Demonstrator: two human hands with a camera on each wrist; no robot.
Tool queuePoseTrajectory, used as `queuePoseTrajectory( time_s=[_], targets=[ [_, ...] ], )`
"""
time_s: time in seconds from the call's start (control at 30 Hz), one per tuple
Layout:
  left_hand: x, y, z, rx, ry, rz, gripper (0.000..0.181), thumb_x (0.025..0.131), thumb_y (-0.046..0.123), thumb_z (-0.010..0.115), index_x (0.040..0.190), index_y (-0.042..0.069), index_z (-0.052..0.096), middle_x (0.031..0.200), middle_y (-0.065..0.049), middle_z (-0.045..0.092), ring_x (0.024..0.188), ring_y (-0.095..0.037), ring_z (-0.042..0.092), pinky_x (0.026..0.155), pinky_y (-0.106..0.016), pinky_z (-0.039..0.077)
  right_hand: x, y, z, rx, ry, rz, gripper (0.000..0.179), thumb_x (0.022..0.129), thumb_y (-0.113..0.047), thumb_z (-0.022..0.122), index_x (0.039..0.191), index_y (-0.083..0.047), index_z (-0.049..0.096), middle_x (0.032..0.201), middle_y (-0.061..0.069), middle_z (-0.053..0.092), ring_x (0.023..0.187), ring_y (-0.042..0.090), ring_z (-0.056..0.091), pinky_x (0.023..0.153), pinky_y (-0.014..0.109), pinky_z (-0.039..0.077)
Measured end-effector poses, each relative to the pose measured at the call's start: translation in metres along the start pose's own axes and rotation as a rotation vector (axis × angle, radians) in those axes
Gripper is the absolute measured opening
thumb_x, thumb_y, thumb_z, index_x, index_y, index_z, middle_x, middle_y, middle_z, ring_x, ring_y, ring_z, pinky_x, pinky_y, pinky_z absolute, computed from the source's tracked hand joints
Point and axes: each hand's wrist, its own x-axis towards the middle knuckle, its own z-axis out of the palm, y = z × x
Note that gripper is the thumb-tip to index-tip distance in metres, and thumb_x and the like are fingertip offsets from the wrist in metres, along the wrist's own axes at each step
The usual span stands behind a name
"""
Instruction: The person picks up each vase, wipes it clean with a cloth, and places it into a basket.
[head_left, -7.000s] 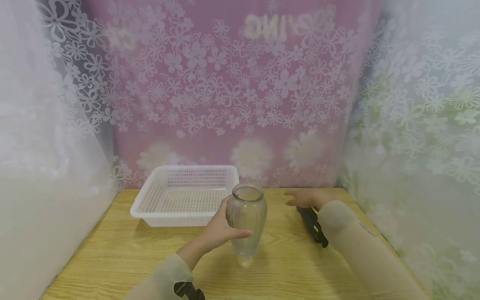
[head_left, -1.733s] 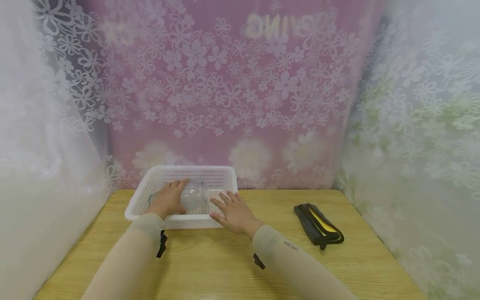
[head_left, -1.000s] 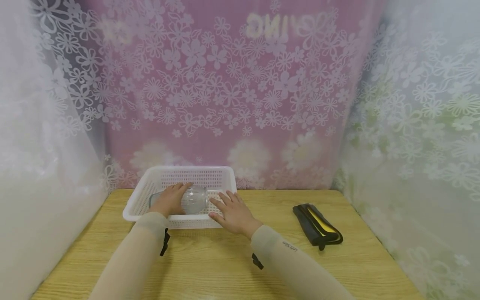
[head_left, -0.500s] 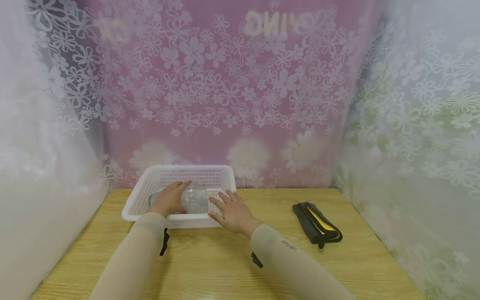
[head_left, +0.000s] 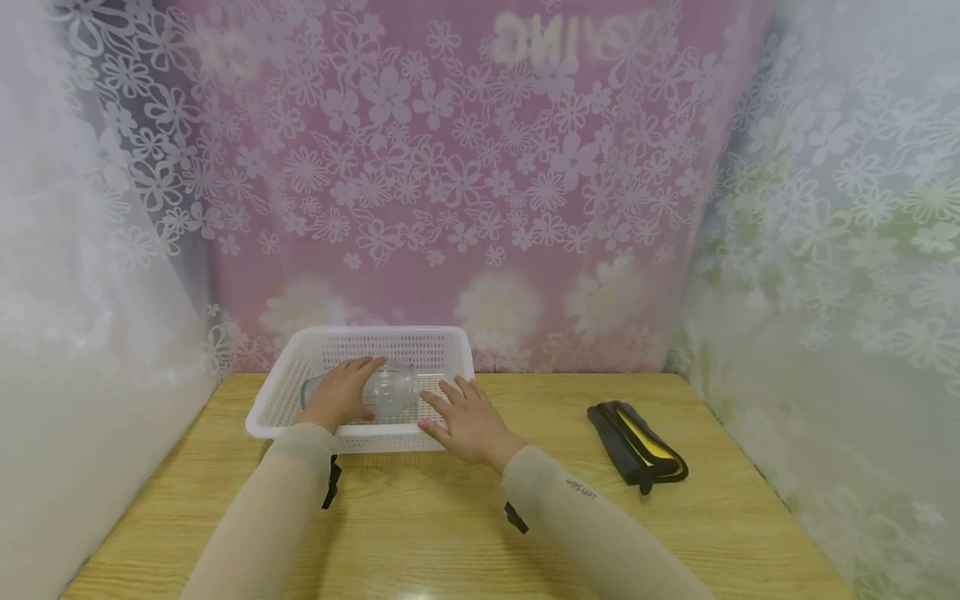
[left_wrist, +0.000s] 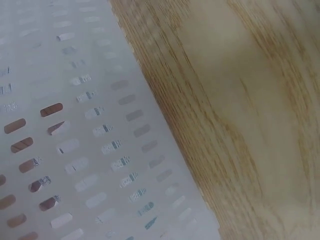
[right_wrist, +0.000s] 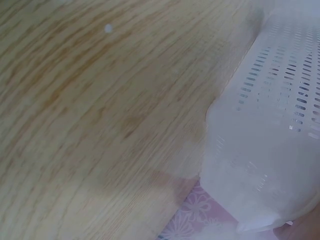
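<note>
A clear glass vase (head_left: 392, 390) lies on its side inside the white plastic basket (head_left: 408, 432), its mouth end toward the right. My left hand (head_left: 341, 395) grips it from above, thumb on the near side and fingers over the far side. The hand hides the vase's middle. My right hand (head_left: 472, 423) rests at the basket's front right corner, its fingers spread and fairly straight over the rim. In the left wrist view the slotted basket wall (left_wrist: 85, 165) fills the left half. The right wrist view shows the basket's end wall (right_wrist: 260, 150) close by.
A black pouch-like case (head_left: 636, 446) with a yellow inside lies on the right of the wooden table (head_left: 420, 533). Floral curtains close in the table: a pink one (head_left: 465, 192) behind, pale ones at both sides.
Seven seconds ago my left hand held the vase upright over the table and my right hand was by the black case. Both hands moved to the basket, the vase now inside; lately they barely move.
</note>
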Motion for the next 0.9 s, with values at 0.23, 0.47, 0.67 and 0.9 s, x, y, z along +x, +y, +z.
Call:
queuePoseTrajectory(
  time_s=[0.23,0.47,0.67,0.9],
  targets=[
    [0.0013,0.0002,-0.0016,0.036,0.016,0.013,0.107,0.069,0.021,0.094,0.157,0.014,0.034,0.155,-0.021,0.039,0.138,-0.045,0.039,0.112,-0.061,0.032,-0.0007,0.0001,-0.0009,0.003,0.016,-0.002,0.066,0.104,-0.064,0.019,0.159,-0.030,0.030,0.163,0.009,0.028,0.150,0.037,0.019,0.121,0.054,0.012],
    [0.0012,0.0004,-0.0006,0.029,0.009,-0.010,0.107,0.069,0.020,0.094,0.157,0.014,0.033,0.156,-0.020,0.037,0.139,-0.044,0.037,0.112,-0.061,0.030,-0.0004,-0.0006,-0.0010,-0.002,0.002,0.011,0.065,0.104,-0.064,0.021,0.159,-0.031,0.030,0.163,0.007,0.028,0.151,0.036,0.017,0.121,0.053,0.011],
    [-0.0020,0.0012,-0.0006,0.018,-0.001,-0.029,0.106,0.071,0.018,0.093,0.158,0.015,0.032,0.158,-0.020,0.035,0.140,-0.044,0.036,0.113,-0.061,0.029,-0.0012,-0.0022,-0.0010,0.009,0.004,0.007,0.065,0.104,-0.063,0.022,0.159,-0.029,0.031,0.163,0.008,0.029,0.151,0.037,0.018,0.121,0.054,0.012],
    [-0.0017,0.0025,-0.0001,0.010,0.014,-0.025,0.107,0.070,0.014,0.093,0.158,0.015,0.032,0.157,-0.019,0.035,0.139,-0.044,0.038,0.113,-0.061,0.030,-0.0017,-0.0010,0.0001,0.007,0.016,0.006,0.066,0.104,-0.064,0.022,0.159,-0.029,0.032,0.162,0.010,0.031,0.150,0.037,0.019,0.121,0.054,0.013]
  ],
)
